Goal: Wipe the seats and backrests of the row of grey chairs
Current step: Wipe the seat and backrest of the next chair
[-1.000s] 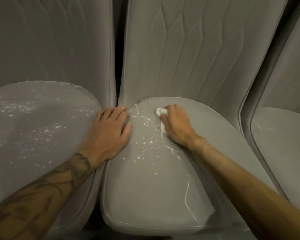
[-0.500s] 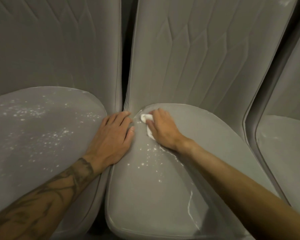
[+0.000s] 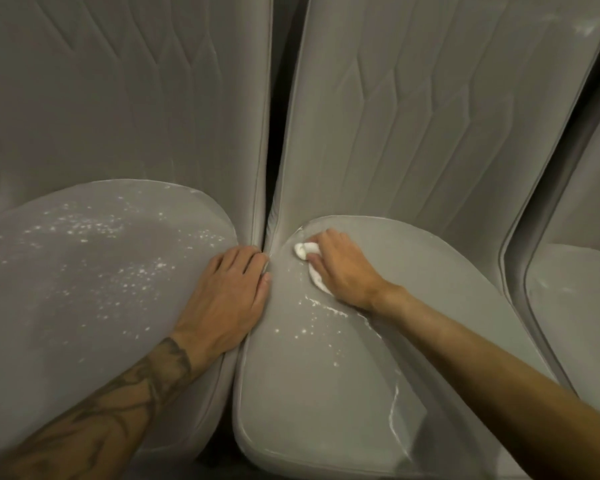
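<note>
A: Changed just now?

B: Slid left and back. Right hand (image 3: 343,268) with the white cloth (image 3: 303,250) now tucked into the rear left corner of the middle seat (image 3: 326,393), close to the crease under its backrest (image 3: 430,116). A second ago, nearer the seat's centre.

A: Grip?

B: Curled over the cloth, pressing it down onto the seat, with a wad showing past the fingertips. Left hand (image 3: 229,292) spread flat, fingers straight, resting on the inner edge of the left seat (image 3: 84,289). Unmoved over that second.

A: Meaning for the job?

B: Fewer white specks (image 3: 309,330) near that corner, and a wet streak (image 3: 394,403) trailing toward the lower right of the frame. Probably midway through this seat and far from done overall. Left seat thick with specks, backrests seemingly not yet wiped, right seat (image 3: 575,306) only partly in frame.

A: Containers?

B: None in view, so nothing to report inside any.
</note>
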